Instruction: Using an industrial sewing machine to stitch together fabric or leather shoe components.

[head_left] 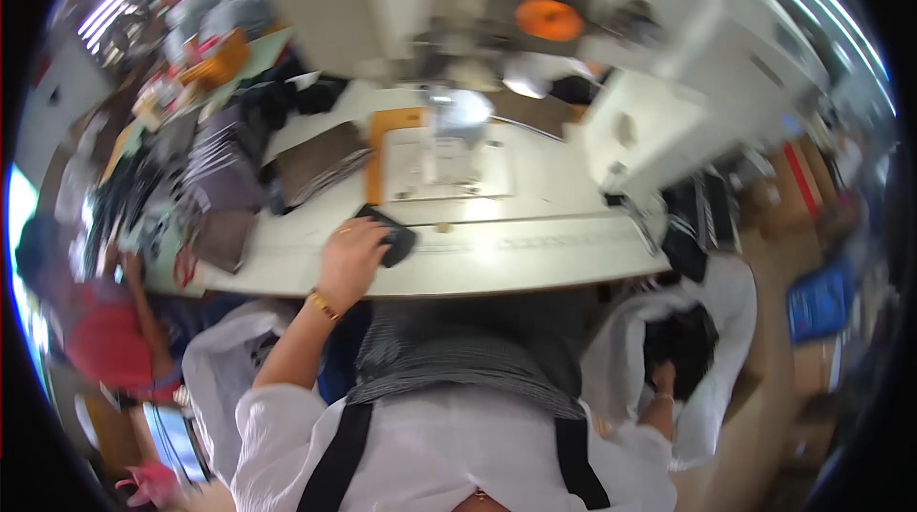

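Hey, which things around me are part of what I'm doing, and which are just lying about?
Apparently part of it:
black piece, touched by your left hand
white sack of dark material, your right hand inside
sewing machine

Probably just lying about:
orange basket
blue package
cardboard box

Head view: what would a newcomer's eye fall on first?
The orange round thing at top, right of centre, stands out near the white sewing machine. Next, the left hand touches a black piece near the front edge of the table, while the right hand is inside an open white sack at right.
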`<action>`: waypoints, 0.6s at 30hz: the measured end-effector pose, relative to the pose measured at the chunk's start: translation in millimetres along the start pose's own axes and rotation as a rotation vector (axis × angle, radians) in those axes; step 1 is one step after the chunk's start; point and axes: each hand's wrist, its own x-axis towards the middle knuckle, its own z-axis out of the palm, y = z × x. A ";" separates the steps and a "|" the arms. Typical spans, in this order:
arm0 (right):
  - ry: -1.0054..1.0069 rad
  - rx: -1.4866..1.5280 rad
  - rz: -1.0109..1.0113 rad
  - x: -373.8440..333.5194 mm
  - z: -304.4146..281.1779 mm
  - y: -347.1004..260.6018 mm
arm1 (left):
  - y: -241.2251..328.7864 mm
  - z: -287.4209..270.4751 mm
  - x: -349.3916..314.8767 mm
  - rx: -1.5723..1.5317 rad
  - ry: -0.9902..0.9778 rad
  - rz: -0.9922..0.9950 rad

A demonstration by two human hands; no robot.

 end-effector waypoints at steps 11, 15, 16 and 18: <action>-0.001 0.006 0.249 -79.3 68.1 -15.1 | 20.2 34.6 -24.1 0.107 0.188 0.001; -0.057 -0.191 0.112 -105.6 64.5 -32.9 | 13.4 38.2 -25.6 0.138 0.153 -0.006; -0.079 -0.222 0.112 -103.2 64.8 -34.4 | 13.5 38.4 -24.8 0.127 0.154 -0.003; -0.143 -0.304 0.104 -91.0 69.2 -29.7 | 17.0 38.2 -23.2 0.141 0.147 0.006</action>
